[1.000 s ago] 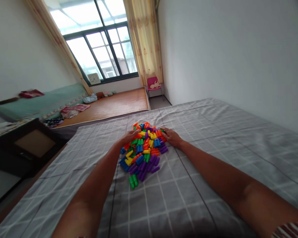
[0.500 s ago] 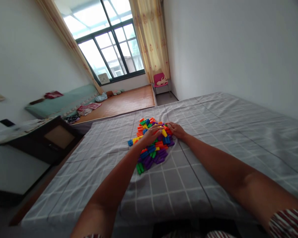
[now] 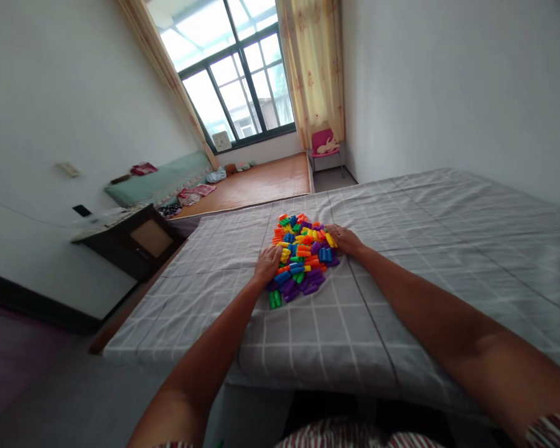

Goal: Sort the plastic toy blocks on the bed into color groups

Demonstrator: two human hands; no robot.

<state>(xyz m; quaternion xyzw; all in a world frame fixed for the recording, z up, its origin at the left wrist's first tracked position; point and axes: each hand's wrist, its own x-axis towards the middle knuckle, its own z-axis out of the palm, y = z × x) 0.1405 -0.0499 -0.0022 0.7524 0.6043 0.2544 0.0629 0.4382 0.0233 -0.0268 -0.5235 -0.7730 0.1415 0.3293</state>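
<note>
Left hand (image 3: 267, 265) slips from atop the blocks (image 3: 303, 252)

It curves at their left edge, right hand (image 3: 346, 240) opposite; any pinch, I can't tell. Heaped mid-frame on the checked sheet (image 3: 324, 339), they're seemingly being gathered; next calls for inward pressure.
</note>
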